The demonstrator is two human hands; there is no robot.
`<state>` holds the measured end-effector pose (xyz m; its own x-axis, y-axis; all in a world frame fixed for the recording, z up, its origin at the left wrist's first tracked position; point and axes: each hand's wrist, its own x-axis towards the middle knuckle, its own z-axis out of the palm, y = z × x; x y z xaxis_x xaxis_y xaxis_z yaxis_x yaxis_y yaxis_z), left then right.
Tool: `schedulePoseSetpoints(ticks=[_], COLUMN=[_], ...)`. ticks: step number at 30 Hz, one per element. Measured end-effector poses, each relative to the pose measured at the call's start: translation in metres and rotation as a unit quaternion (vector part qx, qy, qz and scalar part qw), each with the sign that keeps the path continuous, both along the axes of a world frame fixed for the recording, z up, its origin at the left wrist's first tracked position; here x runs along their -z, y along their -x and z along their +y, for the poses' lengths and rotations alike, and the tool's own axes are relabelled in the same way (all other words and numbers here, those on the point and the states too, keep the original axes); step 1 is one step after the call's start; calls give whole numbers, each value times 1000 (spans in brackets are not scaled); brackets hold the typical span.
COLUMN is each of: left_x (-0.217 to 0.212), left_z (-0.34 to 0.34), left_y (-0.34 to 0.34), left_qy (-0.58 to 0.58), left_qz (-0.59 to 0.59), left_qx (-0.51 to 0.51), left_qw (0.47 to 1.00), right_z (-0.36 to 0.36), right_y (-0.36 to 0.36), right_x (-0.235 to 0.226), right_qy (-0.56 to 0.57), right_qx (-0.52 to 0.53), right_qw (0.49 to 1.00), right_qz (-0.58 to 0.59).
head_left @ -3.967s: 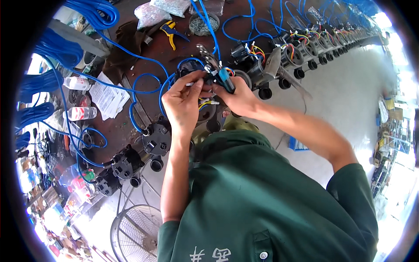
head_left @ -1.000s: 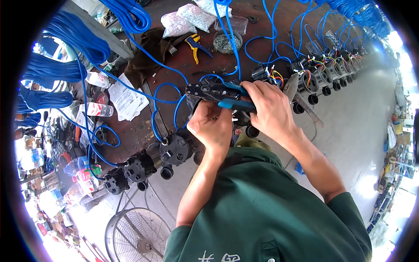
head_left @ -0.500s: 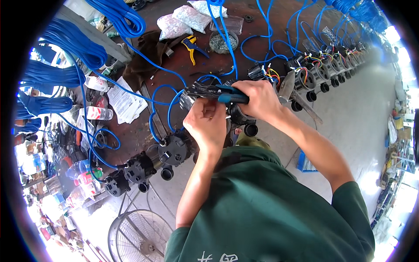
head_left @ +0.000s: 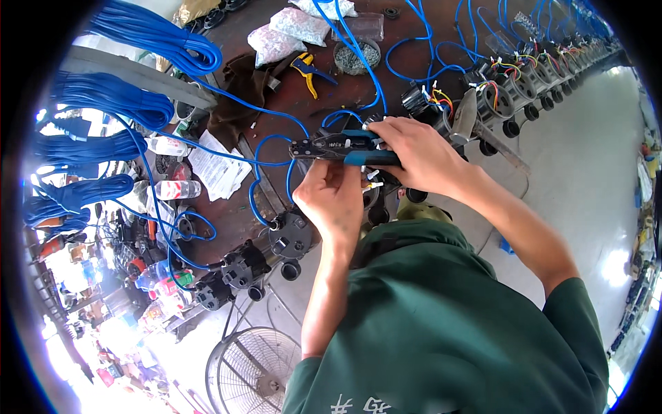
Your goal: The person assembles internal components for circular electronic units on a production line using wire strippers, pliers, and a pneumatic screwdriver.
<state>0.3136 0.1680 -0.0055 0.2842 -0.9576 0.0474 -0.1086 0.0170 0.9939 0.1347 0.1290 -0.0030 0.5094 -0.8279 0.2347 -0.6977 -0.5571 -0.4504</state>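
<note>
My right hand (head_left: 420,152) is closed around the teal handles of black-jawed crimping pliers (head_left: 334,145), held level over the edge of the workbench. Just under the jaws, my left hand (head_left: 332,200) is pinched; its fingertips and whatever they hold are hidden by the pliers. White-tipped wire ends (head_left: 373,181) stick out beside the left hand, above an open black round housing partly covered by my hands. Right of my right hand, a hammer (head_left: 466,123) lies across a row of open black housings (head_left: 501,101) with coloured wires. To the left sit closed black housings (head_left: 289,234) with blue cables.
Yellow-handled wire strippers (head_left: 306,74), a bowl of small grey pieces (head_left: 357,58) and bags of pale pieces (head_left: 300,26) lie at the back. Blue cable coils (head_left: 114,96) hang at left, near papers (head_left: 219,169) and bottles. A floor fan (head_left: 254,376) stands below.
The whole view has shifted, so the bench appears further right. The pliers are turned slightly and sit more level. More of the white-tipped wire ends shows beside my left hand.
</note>
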Motion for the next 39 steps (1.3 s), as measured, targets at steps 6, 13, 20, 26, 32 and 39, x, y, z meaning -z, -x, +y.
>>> schedulePoseSetpoints(ticks=[6, 13, 20, 26, 32, 39], left_x=[-5, -6, -8, -6, -6, 8], left_z=[4, 6, 8, 12, 13, 14], left_y=[2, 7, 7, 5, 8, 9], left_qy=[-2, 14, 29, 27, 27, 64], left_qz=[-7, 3, 22, 39, 49, -48], left_qx=[-1, -15, -21, -10, -16, -23], left_qw=[1000, 1000, 999, 999, 998, 996], right_z=[1, 4, -1, 1, 2, -2], right_y=[2, -2, -1, 0, 2, 9], right_x=[-5, -9, -7, -10, -5, 17], right_qy=[-9, -25, -4, -30, -43, -29], right_qx=[9, 51, 15, 16, 21, 2], right_qw=[1000, 998, 1000, 999, 999, 997], right_qz=[17, -9, -9, -7, -24, -77])
